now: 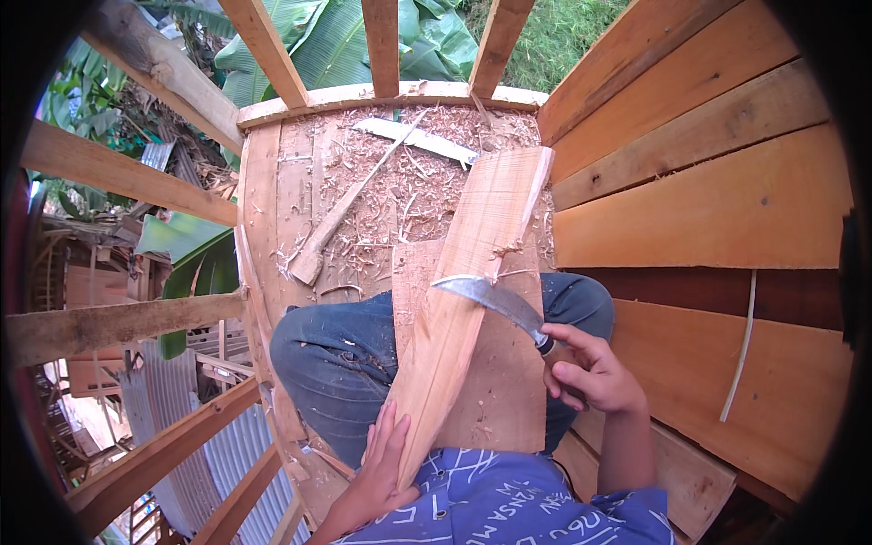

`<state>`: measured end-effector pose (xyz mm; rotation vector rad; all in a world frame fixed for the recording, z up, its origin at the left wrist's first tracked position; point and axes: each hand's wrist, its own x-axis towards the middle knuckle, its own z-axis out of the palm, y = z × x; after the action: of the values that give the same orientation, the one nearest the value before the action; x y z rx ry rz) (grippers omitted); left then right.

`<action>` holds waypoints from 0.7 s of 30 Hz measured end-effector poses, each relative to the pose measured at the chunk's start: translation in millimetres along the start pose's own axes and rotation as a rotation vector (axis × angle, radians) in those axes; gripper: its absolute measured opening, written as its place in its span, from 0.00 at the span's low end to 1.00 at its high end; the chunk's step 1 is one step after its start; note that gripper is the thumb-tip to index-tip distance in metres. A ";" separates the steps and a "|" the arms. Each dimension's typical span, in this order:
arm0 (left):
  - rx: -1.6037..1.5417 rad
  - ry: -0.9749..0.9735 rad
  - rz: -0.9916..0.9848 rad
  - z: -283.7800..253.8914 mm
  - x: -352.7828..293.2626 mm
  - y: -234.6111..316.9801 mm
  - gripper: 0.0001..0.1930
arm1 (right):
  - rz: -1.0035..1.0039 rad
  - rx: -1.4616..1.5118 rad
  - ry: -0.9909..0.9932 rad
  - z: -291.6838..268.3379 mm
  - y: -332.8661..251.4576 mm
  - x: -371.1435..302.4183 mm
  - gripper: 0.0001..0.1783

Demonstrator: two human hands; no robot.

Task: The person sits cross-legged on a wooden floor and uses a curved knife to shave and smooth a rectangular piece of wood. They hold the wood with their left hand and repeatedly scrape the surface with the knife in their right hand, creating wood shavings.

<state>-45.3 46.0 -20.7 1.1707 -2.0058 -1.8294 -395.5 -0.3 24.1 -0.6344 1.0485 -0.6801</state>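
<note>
A long light-brown wooden plank (pixel 447 327) lies slanted across my lap, its far end over the shavings. My left hand (pixel 389 459) grips its near end, fingers along the left edge. In my right hand (pixel 595 371) is a curved knife (pixel 502 302), the fist closed round its wooden handle. The blade crosses the plank near its middle, its tip pointing left; whether it touches the wood I cannot tell. Rough cuts mark the plank's right edge beside the blade. Beneath the plank, a wide flat board (pixel 504 391) rests over my crossed legs.
Wood shavings (pixel 363 195) cover the plank floor ahead of me. On them lie a wooden stick with a thick end (pixel 350 207) and a long whitish blade (pixel 422 141). Wooden rails (pixel 127 313) stand left and ahead; a board wall (pixel 699 218) rises on the right.
</note>
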 end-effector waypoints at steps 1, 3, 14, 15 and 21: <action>-0.008 0.001 0.010 0.0 1.3 -0.1 0.52 | 0.007 -0.040 -0.006 -0.5 4.4 -0.7 0.27; -0.028 0.012 0.013 1.2 -0.5 -2.2 0.52 | -0.016 -0.115 0.005 3.6 4.4 1.2 0.25; -0.017 0.023 -0.004 2.1 0.6 0.0 0.53 | -0.174 0.021 0.263 -16.7 12.8 12.5 0.21; -0.007 0.020 -0.005 1.6 0.0 0.1 0.53 | -0.262 -0.017 0.238 -28.8 13.2 15.8 0.21; -0.030 0.015 -0.004 4.5 -2.4 -5.0 0.54 | -0.291 -0.195 0.046 -20.5 23.1 15.8 0.20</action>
<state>-44.3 51.3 -25.4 1.1774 -1.9625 -1.8402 -404.4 -0.6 -9.4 -0.9568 1.0835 -0.8537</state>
